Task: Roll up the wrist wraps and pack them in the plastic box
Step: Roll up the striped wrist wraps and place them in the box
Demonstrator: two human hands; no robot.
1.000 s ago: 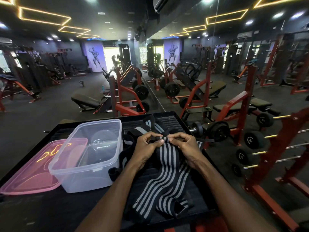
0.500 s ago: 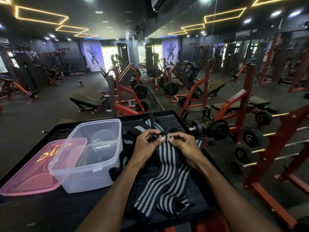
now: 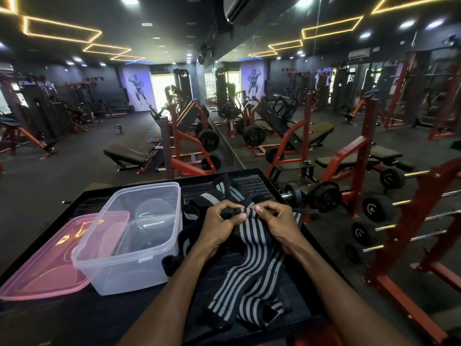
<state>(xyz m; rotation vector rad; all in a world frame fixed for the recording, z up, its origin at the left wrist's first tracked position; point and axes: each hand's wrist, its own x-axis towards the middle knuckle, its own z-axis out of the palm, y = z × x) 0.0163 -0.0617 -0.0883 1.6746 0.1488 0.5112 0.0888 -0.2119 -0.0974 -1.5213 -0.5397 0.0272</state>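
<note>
A dim gym with red-framed machines and a mirrored far wall is being looked over from behind a black ribbed worktop [image 3: 252,182], where the packing things are being kept within easy reach. At the near left a pink lid [image 3: 47,265] is lying flat, seemingly set aside so that the box mouth is being left free. Just right of it, and overlapping its edge, the clear plastic box [image 3: 124,236] is standing open; nothing rolled is being seen inside, though reflections on its walls are making the bottom hard to read. Between the box and the hands a black strap with a small loop [image 3: 172,262] is lying, partly covered by the left forearm. The far end of a striped wrist wrap [image 3: 249,260] is being pinched by the left hand [image 3: 219,228], thumb against curled fingers, and by the right hand [image 3: 277,223] in the same way, the two hands nearly touching, presumably so that a tight first turn is being started evenly across the width. The rest of that wrap is trailing toward the near edge, where its end is folded over. A second striped wrap [image 3: 222,188] is lying beyond the hands, mostly hidden by them. On the right, dumbbells [image 3: 324,196] are being held on a rack whose lower part is being cut off.
</note>
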